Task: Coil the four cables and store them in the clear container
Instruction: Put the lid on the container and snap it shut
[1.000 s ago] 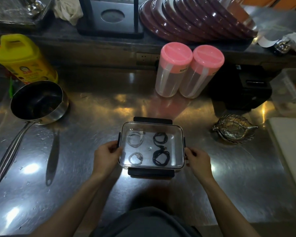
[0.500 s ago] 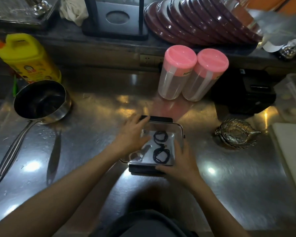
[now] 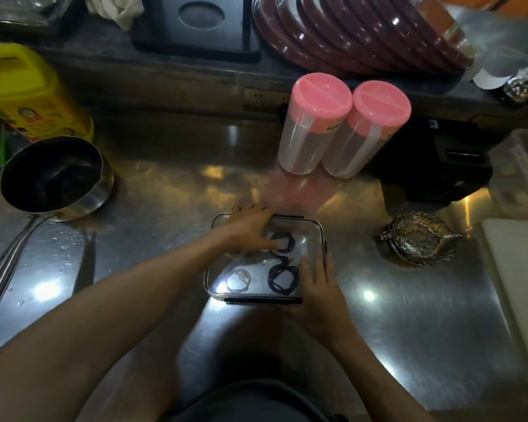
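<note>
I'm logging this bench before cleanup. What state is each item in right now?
Container: lid on, flat on the counter.
Black cables: coiled, inside the container.
White cable: coiled, inside the container.
Left hand: flat on the lid.
Right hand: on the lid's near right corner.
Pink-lidded jars: closed, upright.
Saucepan: upright, looks empty.
</note>
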`<state>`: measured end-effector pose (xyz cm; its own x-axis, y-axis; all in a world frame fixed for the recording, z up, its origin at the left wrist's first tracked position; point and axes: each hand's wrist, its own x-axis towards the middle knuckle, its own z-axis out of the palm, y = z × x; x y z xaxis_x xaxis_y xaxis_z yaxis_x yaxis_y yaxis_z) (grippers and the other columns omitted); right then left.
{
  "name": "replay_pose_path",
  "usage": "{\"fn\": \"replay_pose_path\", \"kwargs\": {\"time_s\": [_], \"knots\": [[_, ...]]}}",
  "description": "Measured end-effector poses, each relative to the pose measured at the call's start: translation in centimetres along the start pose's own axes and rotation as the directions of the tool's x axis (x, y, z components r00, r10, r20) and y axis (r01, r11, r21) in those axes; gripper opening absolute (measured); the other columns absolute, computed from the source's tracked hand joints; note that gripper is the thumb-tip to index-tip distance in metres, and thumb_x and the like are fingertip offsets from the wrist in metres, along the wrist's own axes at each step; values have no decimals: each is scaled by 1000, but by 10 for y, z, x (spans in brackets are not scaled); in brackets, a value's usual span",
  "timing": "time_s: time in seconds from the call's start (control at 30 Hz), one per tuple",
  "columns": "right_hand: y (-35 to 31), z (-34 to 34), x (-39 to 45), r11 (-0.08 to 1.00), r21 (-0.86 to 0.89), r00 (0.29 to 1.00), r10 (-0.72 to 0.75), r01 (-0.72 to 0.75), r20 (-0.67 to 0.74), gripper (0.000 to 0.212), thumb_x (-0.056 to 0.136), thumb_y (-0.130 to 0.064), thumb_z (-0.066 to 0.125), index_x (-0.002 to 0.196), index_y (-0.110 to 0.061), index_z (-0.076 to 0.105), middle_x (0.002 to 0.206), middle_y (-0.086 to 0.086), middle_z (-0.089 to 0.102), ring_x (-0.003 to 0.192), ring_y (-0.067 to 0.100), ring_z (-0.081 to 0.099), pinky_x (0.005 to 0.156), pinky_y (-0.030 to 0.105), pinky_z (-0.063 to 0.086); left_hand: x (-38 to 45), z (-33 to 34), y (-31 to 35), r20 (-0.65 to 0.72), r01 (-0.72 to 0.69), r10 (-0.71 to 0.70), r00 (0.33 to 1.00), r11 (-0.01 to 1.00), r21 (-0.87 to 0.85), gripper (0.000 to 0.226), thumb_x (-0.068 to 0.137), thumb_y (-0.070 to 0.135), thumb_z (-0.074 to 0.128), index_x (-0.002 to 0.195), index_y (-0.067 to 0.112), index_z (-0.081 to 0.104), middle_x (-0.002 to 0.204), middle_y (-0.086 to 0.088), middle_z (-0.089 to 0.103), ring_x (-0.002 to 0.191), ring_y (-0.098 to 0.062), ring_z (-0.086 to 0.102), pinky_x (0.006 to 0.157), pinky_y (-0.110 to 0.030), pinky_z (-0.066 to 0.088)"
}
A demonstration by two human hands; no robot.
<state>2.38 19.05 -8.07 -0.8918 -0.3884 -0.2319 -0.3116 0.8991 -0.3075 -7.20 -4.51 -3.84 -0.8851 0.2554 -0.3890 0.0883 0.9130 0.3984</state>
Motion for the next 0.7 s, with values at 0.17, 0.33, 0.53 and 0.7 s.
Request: {"fn": "replay_pose_path", "kwargs": {"time_s": [0.17,0.33,0.53,0.7], "knots": [[-4,-10,18,989,140,999,44,-43,-9,132,66,-80,71,164,-13,14,171,20,2,158,39,4,117,55,38,-9,5,-1,-253,41,-80,964,987,-155,75,87,55,63,151,28,32,158,-2,37,148,-24,29,123,-57,6],[0,-34,27,741,653,984,177,-156,34,114,61,-35,98,150,-44,28,145,-29,37,126,-2,52,98,19,49,-71,29,-14,-477,145,-469,744,809,-569,74,85,43,73,148,25,38,148,-3,43,136,-22,41,113,-48,39],[9,-22,34,511,819,910,413,-261,33,55,100,-34,62,150,-44,42,137,-5,64,119,11,65,103,45,55,-112,67,-15,-286,93,-539,792,571,-816,71,92,36,68,151,48,30,151,18,47,136,-10,48,112,-46,44],[0,-30,48,475,838,910,411,-269,59,30,105,-30,56,134,-35,57,113,-6,72,103,11,69,89,34,57,-102,58,-19,-247,78,-600,761,462,-883,64,96,17,64,150,42,38,135,32,51,123,7,51,111,-32,42]]}}
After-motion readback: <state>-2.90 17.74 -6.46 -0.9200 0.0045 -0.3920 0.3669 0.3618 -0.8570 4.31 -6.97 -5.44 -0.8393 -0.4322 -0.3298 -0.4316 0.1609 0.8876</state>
